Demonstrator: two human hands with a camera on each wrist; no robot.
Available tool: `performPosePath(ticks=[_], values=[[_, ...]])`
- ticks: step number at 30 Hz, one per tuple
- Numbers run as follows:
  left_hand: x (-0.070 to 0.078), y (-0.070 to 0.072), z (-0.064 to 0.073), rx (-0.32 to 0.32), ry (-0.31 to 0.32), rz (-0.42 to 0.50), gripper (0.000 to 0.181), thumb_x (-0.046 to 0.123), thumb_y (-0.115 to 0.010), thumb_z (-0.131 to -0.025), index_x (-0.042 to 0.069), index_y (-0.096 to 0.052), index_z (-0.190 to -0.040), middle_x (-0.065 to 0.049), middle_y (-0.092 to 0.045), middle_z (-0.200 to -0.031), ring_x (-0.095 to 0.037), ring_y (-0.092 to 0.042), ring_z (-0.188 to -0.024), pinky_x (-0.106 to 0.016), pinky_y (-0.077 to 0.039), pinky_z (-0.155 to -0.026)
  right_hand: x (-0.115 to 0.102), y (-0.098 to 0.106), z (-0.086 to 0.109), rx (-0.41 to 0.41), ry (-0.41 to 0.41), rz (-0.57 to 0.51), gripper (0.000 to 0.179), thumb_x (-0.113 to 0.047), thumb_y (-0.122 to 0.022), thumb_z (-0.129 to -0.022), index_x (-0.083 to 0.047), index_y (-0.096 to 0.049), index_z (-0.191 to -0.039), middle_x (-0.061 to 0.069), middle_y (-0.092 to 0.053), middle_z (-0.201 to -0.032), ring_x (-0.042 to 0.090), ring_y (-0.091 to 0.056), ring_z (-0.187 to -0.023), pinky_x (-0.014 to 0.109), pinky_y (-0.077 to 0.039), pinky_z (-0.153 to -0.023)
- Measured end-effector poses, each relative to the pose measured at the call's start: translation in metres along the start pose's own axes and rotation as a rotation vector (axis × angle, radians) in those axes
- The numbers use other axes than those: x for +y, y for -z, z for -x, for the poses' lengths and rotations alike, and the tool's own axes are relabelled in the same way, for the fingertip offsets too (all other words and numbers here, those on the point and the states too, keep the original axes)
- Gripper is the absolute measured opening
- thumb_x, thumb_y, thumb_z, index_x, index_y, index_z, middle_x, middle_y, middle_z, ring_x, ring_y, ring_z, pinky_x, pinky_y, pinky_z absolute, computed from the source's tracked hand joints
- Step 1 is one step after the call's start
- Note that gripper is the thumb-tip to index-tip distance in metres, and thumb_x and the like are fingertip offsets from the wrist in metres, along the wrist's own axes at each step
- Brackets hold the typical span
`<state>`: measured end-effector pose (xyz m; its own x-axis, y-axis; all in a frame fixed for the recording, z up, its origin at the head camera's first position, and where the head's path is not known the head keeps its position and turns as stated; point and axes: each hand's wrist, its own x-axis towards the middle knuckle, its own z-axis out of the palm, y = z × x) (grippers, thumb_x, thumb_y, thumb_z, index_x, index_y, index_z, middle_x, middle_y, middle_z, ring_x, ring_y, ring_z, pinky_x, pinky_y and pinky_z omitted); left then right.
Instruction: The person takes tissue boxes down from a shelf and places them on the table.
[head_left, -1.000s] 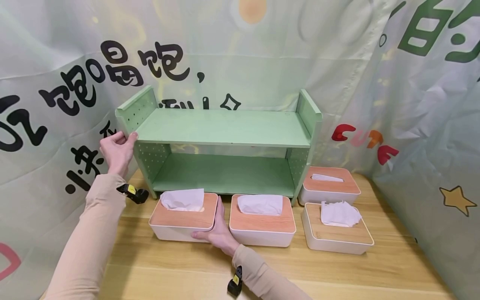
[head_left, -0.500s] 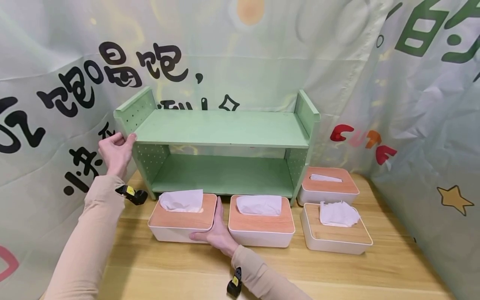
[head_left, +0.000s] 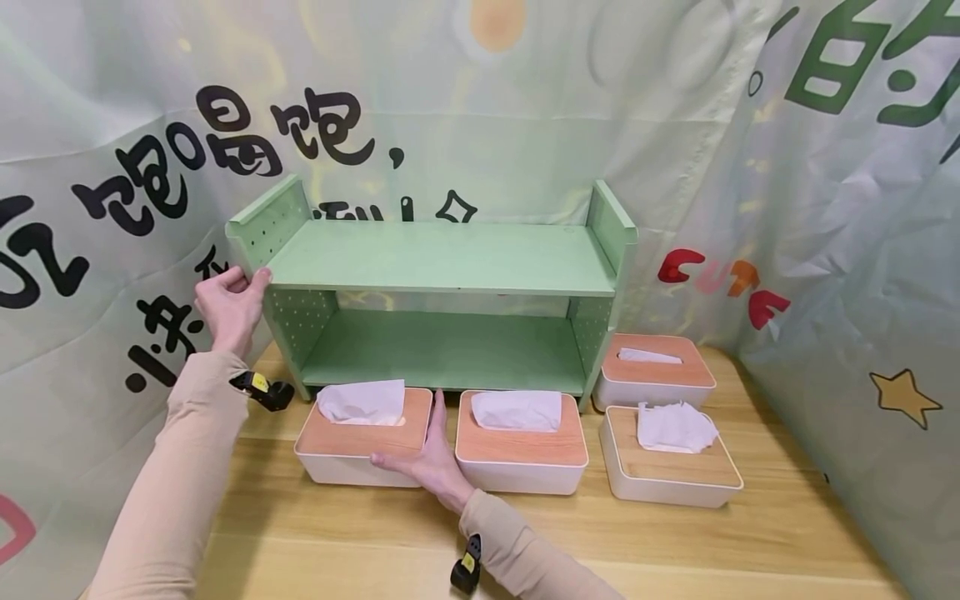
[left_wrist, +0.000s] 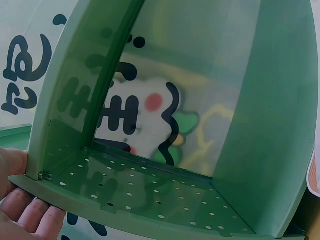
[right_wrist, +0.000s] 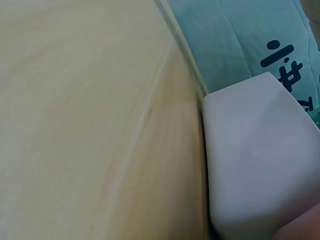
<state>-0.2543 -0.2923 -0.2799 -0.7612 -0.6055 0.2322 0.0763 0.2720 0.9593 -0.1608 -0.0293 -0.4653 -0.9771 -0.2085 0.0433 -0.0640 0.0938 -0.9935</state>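
At the left end of the green two-tier shelf (head_left: 442, 258), my left hand (head_left: 231, 310) pinches the front edge of the side panel. In the left wrist view the thumb (left_wrist: 11, 162) lies on one side of that panel and the fingers (left_wrist: 37, 217) on the other. My right hand (head_left: 431, 462) is at the right front corner of the leftmost tissue box (head_left: 360, 469), thumb out straight across its front and fingers extended along its right end. That box has a white body and a wood-look lid with tissue (head_left: 362, 403) sticking out. Only its plain white side (right_wrist: 255, 160) shows in the right wrist view.
Just right of my right hand stands a second tissue box (head_left: 521, 477). Farther right are a box with a paler lid (head_left: 675, 492) and, behind it, another tissue box (head_left: 660, 393). A printed curtain (head_left: 487, 108) hangs behind the wooden table (head_left: 360, 542).
My right thumb has slid slightly up and left on the front of the leftmost box. The left hand keeps its hold on the shelf. The whole head view has shifted slightly.
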Motion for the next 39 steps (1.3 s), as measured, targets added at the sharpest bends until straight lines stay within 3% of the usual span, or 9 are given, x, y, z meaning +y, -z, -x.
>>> performPosePath(ticks=[6, 13, 19, 24, 28, 32, 34, 37, 39], values=[[0.000, -0.003, 0.000, 0.000, -0.018, -0.002, 0.031, 0.023, -0.073, -0.091, 0.009, -0.075, -0.118, 0.033, -0.059, -0.058, 0.006, -0.060, -0.063, -0.008, -0.046, -0.059, -0.004, 0.002, -0.002, 0.019, 0.012, -0.023, 0.135, -0.036, -0.091, -0.073, -0.013, 0.009, -0.162, 0.017, 0.001, -0.170, 0.042, -0.009, -0.156, 0.063, -0.017, -0.124], [0.000, -0.003, -0.002, -0.003, 0.004, 0.010, 0.038, 0.023, -0.073, -0.091, 0.008, -0.070, -0.126, 0.035, -0.057, -0.059, 0.009, -0.061, -0.065, -0.007, -0.047, -0.063, -0.025, 0.004, -0.002, 0.031, 0.019, -0.014, 0.131, -0.048, -0.085, -0.077, -0.012, 0.008, -0.162, 0.013, 0.002, -0.171, 0.038, -0.008, -0.157, 0.062, -0.018, -0.125], [0.000, -0.002, -0.004, -0.005, 0.025, 0.011, 0.042, 0.025, -0.073, -0.091, 0.009, -0.068, -0.129, 0.033, -0.060, -0.063, 0.010, -0.060, -0.067, -0.006, -0.047, -0.066, -0.046, 0.006, 0.000, 0.027, 0.034, -0.089, 0.122, -0.051, -0.080, -0.081, -0.018, 0.004, -0.163, 0.010, -0.001, -0.171, 0.034, -0.007, -0.158, 0.061, -0.015, -0.126], [-0.004, -0.001, -0.003, 0.015, 0.001, 0.003, 0.041, 0.031, -0.074, -0.091, 0.012, -0.070, -0.127, 0.030, -0.067, -0.074, 0.011, -0.060, -0.070, -0.006, -0.047, -0.069, -0.059, 0.015, 0.003, -0.007, 0.078, -0.225, 0.100, -0.037, -0.070, -0.094, -0.011, -0.002, -0.163, 0.011, -0.001, -0.171, 0.034, -0.003, -0.159, 0.054, -0.008, -0.129], [-0.010, -0.003, 0.000, 0.044, -0.103, -0.046, 0.019, 0.038, -0.070, -0.094, 0.020, -0.076, -0.096, 0.030, -0.066, -0.071, 0.012, -0.058, -0.068, -0.007, -0.046, -0.068, -0.067, 0.028, 0.006, -0.043, 0.078, -0.339, 0.080, -0.025, -0.057, -0.102, -0.005, -0.007, -0.162, 0.012, -0.004, -0.171, 0.032, -0.003, -0.159, 0.051, -0.006, -0.129], [-0.018, -0.005, 0.005, 0.065, -0.173, -0.113, 0.033, 0.043, -0.062, -0.098, 0.021, -0.056, -0.075, 0.006, -0.079, -0.099, 0.012, -0.066, -0.084, -0.009, -0.052, -0.081, -0.072, 0.048, 0.009, -0.078, 0.097, -0.358, 0.067, -0.024, -0.044, -0.107, -0.001, -0.011, -0.160, 0.014, -0.009, -0.170, 0.032, -0.007, -0.158, 0.051, -0.008, -0.128], [-0.022, -0.005, 0.009, 0.052, -0.190, -0.123, 0.030, 0.044, -0.058, -0.100, 0.019, -0.059, -0.082, -0.005, -0.073, -0.122, 0.005, -0.068, -0.106, -0.014, -0.053, -0.095, -0.073, 0.061, 0.011, -0.085, 0.128, -0.354, 0.063, -0.023, -0.038, -0.108, 0.002, -0.012, -0.159, 0.018, -0.012, -0.169, 0.034, -0.010, -0.158, 0.050, -0.010, -0.128], [-0.027, -0.004, 0.015, 0.015, -0.228, -0.145, 0.036, 0.045, -0.054, -0.101, 0.016, -0.068, -0.120, -0.013, -0.061, -0.140, -0.013, -0.060, -0.130, -0.026, -0.048, -0.109, -0.072, 0.082, 0.014, -0.069, 0.171, -0.336, 0.059, -0.021, -0.034, -0.109, 0.004, -0.013, -0.158, 0.021, -0.017, -0.167, 0.036, -0.015, -0.157, 0.049, -0.013, -0.128], [-0.030, -0.002, 0.020, -0.030, -0.249, -0.147, 0.057, 0.045, -0.054, -0.102, 0.014, -0.049, -0.149, -0.012, -0.049, -0.150, -0.025, -0.050, -0.140, -0.034, -0.041, -0.117, -0.070, 0.097, 0.017, -0.049, 0.180, -0.332, 0.057, -0.020, -0.033, -0.110, 0.004, -0.014, -0.158, 0.022, -0.021, -0.166, 0.035, -0.018, -0.156, 0.048, -0.015, -0.128]])
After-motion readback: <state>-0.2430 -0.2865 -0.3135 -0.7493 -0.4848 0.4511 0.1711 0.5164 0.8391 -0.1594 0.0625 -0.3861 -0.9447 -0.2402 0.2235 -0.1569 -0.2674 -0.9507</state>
